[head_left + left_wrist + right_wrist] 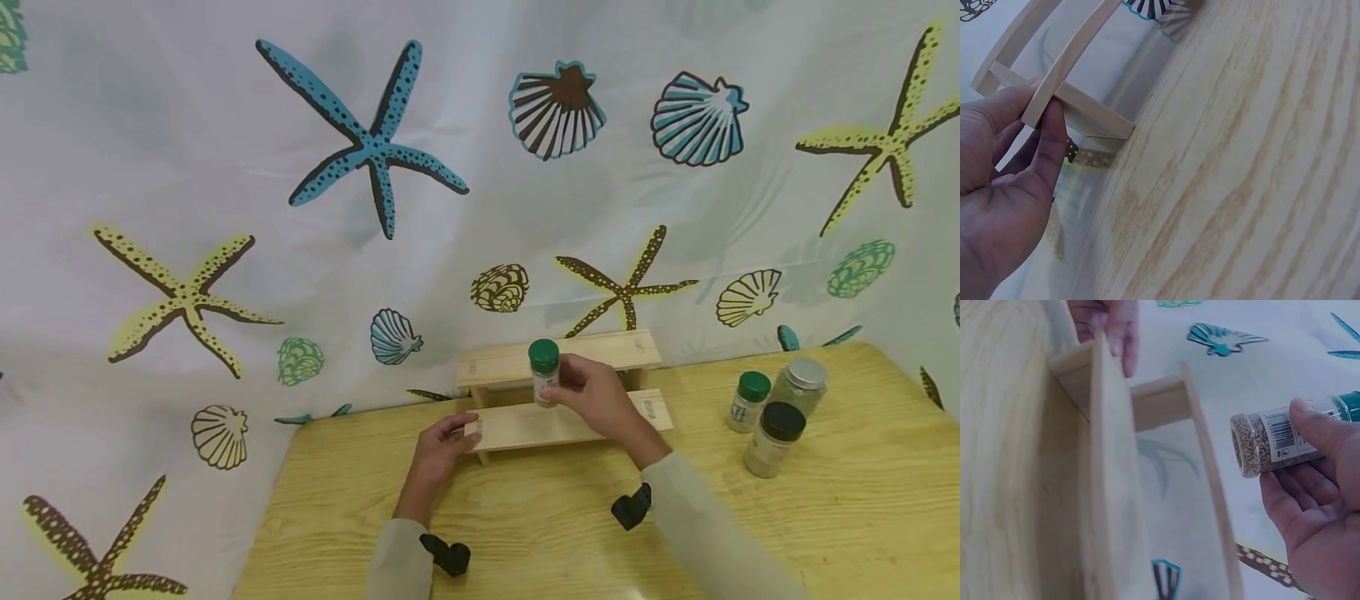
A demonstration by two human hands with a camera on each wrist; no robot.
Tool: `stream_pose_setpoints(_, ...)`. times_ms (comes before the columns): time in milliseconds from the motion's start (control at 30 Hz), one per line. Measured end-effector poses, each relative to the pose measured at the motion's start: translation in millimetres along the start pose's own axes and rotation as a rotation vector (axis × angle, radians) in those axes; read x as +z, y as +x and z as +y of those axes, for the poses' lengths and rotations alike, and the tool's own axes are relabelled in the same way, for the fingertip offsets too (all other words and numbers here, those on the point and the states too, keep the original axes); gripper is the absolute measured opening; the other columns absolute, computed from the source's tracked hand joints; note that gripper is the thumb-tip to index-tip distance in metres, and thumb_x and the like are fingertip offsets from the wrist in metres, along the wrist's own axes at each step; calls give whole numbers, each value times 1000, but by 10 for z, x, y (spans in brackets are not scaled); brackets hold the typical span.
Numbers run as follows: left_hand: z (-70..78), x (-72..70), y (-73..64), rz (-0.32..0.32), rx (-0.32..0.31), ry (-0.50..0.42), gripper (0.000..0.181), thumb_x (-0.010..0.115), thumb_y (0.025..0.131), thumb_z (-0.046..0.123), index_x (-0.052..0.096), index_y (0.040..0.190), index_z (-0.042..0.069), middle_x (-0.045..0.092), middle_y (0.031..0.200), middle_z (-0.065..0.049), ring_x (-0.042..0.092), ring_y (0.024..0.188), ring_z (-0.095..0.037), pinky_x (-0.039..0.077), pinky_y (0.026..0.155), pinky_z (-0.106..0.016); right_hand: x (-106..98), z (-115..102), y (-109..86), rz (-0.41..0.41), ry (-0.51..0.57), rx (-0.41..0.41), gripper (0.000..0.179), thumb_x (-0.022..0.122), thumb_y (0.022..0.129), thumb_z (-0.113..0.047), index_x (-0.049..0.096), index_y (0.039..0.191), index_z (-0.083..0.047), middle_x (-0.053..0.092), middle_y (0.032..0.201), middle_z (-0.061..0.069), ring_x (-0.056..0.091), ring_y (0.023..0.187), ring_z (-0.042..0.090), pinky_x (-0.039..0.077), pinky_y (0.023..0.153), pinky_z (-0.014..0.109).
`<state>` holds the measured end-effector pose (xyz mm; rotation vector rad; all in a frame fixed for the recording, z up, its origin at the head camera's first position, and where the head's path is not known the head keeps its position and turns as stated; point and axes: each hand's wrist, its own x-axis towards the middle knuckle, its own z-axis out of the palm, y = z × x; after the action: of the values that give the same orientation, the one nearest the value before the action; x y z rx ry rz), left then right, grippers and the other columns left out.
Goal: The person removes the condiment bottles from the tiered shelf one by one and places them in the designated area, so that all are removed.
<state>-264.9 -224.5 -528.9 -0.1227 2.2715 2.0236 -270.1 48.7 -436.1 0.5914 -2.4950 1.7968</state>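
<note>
A small two-tier wooden shelf [517,427] stands on the table against the patterned cloth. My left hand [441,450] pinches the left end of its lower board, thumb on one face and fingers on the other, as the left wrist view shows. Over the lower board, my right hand [600,398] holds a spice jar [544,357] with a green lid, upright in the head view. In the right wrist view, the clear spice jar [1254,447] shows small tan grains and a white barcode label. Its base is apart from the shelf.
To the right on the wooden table [847,500] stand a green-lidded jar [745,408], a silver-lidded jar [806,385] and a black-lidded jar [768,450], close together. Behind the table hangs a cloth [480,208] printed with starfish and shells.
</note>
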Motion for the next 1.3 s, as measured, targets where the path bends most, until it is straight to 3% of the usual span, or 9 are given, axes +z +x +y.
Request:
stream_pose_setpoints(233,21,-13,25,-3,-1,-16,39,66,87,4,59,124,-2,47,141,-14,57,93,-5,52,75,-21,-363,-92,-63,70,-65,-49,42,66,90,-20,56,128,-5,64,120,18,63,110,31,53,88,42)
stream_pose_setpoints(600,31,-23,12,3,8,7,38,68,86,6,60,123,0,49,140,-14,59,102,-11,52,77,-21,-937,-99,-270,171,-156,-41,46,61,94,-22,51,133,-2,61,123,22,60,114,34,51,90,44)
stream_pose_setpoints(700,20,-27,2,5,11,19,38,68,86,7,60,123,1,49,140,-13,59,105,-13,52,78,-23,-1097,-95,-357,205,-204,-59,45,59,94,-21,51,134,-2,61,123,23,60,113,35,52,88,34)
stream_pose_setpoints(867,12,-28,-28,3,5,39,39,67,87,9,60,125,2,47,142,-12,57,109,-16,52,81,-25,-1330,-45,-522,282,-318,-49,43,58,95,-22,52,132,0,60,123,25,60,112,36,45,79,5)
stream_pose_setpoints(967,1,-25,-29,2,1,37,38,68,87,9,60,124,2,47,142,-11,55,111,-18,52,81,-24,-1455,0,-618,321,-384,-26,41,58,96,-23,53,129,1,61,121,25,60,110,37,51,78,12)
stream_pose_setpoints(1033,-4,-20,-28,2,6,42,38,68,87,11,61,124,3,46,143,-11,55,112,-18,52,81,-24,-1538,37,-682,329,-418,-8,42,56,97,-24,51,130,1,60,123,27,59,111,40,54,82,28)
stream_pose_setpoints(1133,-13,-11,-16,6,8,44,38,69,87,11,61,123,3,47,142,-12,56,109,-15,52,79,-22,-1658,88,-786,337,-442,44,48,52,98,-28,47,135,1,55,128,30,55,114,45,48,87,49)
stream_pose_setpoints(1233,-17,1,0,5,11,17,38,69,86,9,62,122,1,51,136,-16,60,101,-10,52,77,-22,-1778,157,-901,350,-443,94,52,49,99,-29,40,140,3,49,132,34,51,117,50,44,89,54)
stream_pose_setpoints(1300,-12,8,4,0,24,-3,38,68,86,8,61,122,0,54,132,-18,61,95,-8,53,76,-23,-1860,207,-980,367,-465,128,54,48,99,-31,39,141,1,48,133,34,50,117,50,49,89,44)
